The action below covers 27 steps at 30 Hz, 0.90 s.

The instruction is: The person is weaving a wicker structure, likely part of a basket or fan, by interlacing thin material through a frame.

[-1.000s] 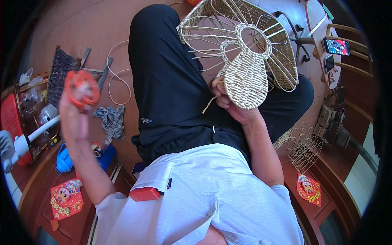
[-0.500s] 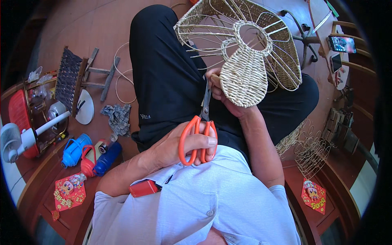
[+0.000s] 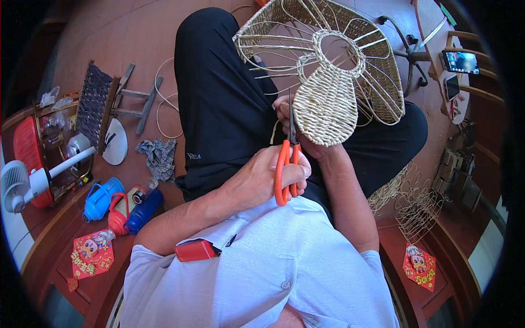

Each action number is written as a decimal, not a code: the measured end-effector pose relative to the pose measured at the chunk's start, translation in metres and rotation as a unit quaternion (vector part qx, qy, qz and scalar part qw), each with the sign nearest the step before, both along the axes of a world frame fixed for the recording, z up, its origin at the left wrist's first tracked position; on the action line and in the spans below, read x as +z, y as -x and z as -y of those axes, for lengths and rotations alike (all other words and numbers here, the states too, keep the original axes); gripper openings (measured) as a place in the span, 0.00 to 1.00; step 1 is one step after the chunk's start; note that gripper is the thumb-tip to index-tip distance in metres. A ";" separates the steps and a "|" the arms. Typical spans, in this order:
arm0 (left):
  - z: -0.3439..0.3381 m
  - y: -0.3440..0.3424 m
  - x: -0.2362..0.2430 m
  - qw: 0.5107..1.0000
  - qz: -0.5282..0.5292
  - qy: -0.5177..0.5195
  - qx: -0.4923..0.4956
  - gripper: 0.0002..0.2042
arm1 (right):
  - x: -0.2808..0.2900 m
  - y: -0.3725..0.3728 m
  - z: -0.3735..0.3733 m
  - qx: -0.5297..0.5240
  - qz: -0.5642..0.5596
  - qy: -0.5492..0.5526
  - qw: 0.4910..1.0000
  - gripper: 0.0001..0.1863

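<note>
My left hand (image 3: 288, 172) grips a pair of scissors (image 3: 286, 169) by their orange handles. Their blades look nearly closed and point away from me, alongside the left edge of a woven straw panel (image 3: 326, 106). This rounded panel is joined to a ring at its far end, part of a straw basket (image 3: 380, 82) with loose wire-like ribs. My right hand (image 3: 311, 147) holds the panel from beneath; its fingers curl at the left edge, close to the blades, partly hidden. A thin straw strand (image 3: 274, 131) hangs by those fingers.
The basket rests across my dark-trousered legs. On the left lie a checked cloth (image 3: 158, 158), a blue flask (image 3: 145, 210), a red jug (image 3: 117, 216), a stool (image 3: 98, 106) and a white fan (image 3: 16, 186). Straw coils (image 3: 418, 205) lie at right, below a phone (image 3: 460, 62).
My left hand has moved the scissors right and away from me, with the blades swung upright beside the panel. A strand now hangs by my right fingers. The basket has hardly moved.
</note>
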State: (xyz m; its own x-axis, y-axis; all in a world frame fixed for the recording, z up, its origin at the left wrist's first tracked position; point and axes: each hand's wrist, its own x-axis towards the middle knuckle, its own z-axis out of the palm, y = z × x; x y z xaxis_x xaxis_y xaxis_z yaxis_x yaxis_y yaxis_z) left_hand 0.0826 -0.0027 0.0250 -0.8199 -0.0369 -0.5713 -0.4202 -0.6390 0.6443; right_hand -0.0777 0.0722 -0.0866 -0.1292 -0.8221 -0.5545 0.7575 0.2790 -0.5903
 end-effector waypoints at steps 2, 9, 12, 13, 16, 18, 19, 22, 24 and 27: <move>-0.002 0.003 -0.001 0.998 0.030 0.050 -0.003 0.14 | -0.003 0.000 -0.001 -0.018 -0.009 0.012 1.000 0.15; -0.004 0.001 -0.017 0.988 0.057 0.143 -0.028 0.11 | -0.012 0.004 -0.005 0.001 -0.028 0.041 0.999 0.21; -0.005 0.003 -0.017 0.986 0.045 0.160 -0.034 0.11 | -0.018 0.008 -0.009 0.020 -0.027 0.043 0.999 0.22; -0.007 0.003 -0.015 0.986 0.038 0.164 -0.018 0.11 | -0.020 0.008 -0.010 0.015 -0.022 0.053 0.998 0.21; -0.008 0.001 -0.015 0.986 0.037 0.162 -0.017 0.13 | -0.021 0.005 -0.012 -0.008 -0.023 0.061 0.998 0.21; -0.008 0.000 -0.014 0.986 0.042 0.156 -0.031 0.15 | -0.017 0.001 -0.014 -0.026 -0.030 0.058 0.998 0.21; -0.008 -0.001 -0.013 0.987 0.044 0.153 -0.032 0.15 | -0.011 0.000 -0.012 -0.034 -0.035 0.056 0.997 0.20; -0.007 0.000 -0.012 0.989 0.046 0.137 -0.033 0.15 | -0.008 -0.004 -0.015 -0.047 -0.048 0.054 0.996 0.22; -0.009 0.000 -0.013 0.991 0.046 0.123 -0.034 0.15 | -0.009 -0.006 -0.016 -0.069 -0.066 0.080 0.992 0.22; -0.012 0.001 -0.013 0.993 0.040 0.109 -0.018 0.16 | -0.006 -0.003 -0.018 -0.058 -0.050 0.042 0.996 0.23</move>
